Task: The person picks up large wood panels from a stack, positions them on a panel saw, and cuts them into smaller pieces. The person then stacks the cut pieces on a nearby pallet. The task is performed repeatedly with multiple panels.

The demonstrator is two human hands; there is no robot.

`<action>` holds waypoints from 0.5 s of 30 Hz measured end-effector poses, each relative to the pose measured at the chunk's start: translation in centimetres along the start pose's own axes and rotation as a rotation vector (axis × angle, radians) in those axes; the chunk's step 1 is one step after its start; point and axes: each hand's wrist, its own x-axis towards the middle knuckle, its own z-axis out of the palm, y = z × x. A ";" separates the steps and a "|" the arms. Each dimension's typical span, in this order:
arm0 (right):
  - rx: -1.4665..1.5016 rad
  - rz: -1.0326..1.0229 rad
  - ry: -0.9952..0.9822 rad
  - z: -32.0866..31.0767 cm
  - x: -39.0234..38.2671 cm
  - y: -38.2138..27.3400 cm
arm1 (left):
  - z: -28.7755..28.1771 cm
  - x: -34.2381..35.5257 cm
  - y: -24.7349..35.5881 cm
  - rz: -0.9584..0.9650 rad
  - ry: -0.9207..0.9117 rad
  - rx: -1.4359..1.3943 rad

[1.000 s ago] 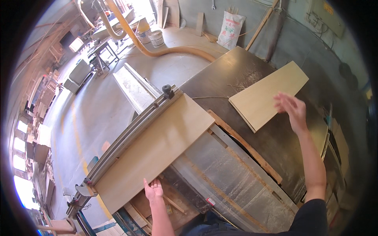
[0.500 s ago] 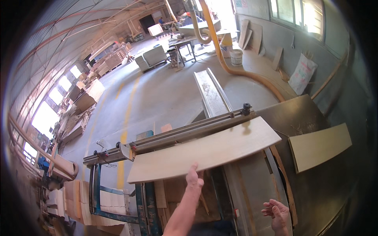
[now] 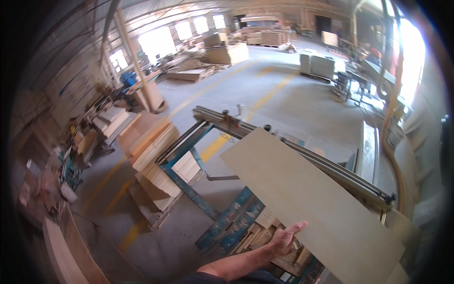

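My left hand grips a long, pale wooden board at its near long edge, the thumb on or along its face. The board lies diagonally across the lower right, in front of the metal fence rail with black knobs. Under the hand, wood offcuts sit in the teal machine frame. My right hand is not in view.
A stack of boards stands left of the frame, and long planks lean at the lower left. A large yellow hose runs down the right. A worker is among far machines; panel piles stand at the back.
The view has swung left, away from the metal tabletop. The board in my left hand has risen off the fence and swung round. My right hand has left the view.
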 end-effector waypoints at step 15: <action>-0.243 0.556 -0.298 3.0 -8.7 23.2 | -26.0 -1.2 24.8 0.349 0.221 0.017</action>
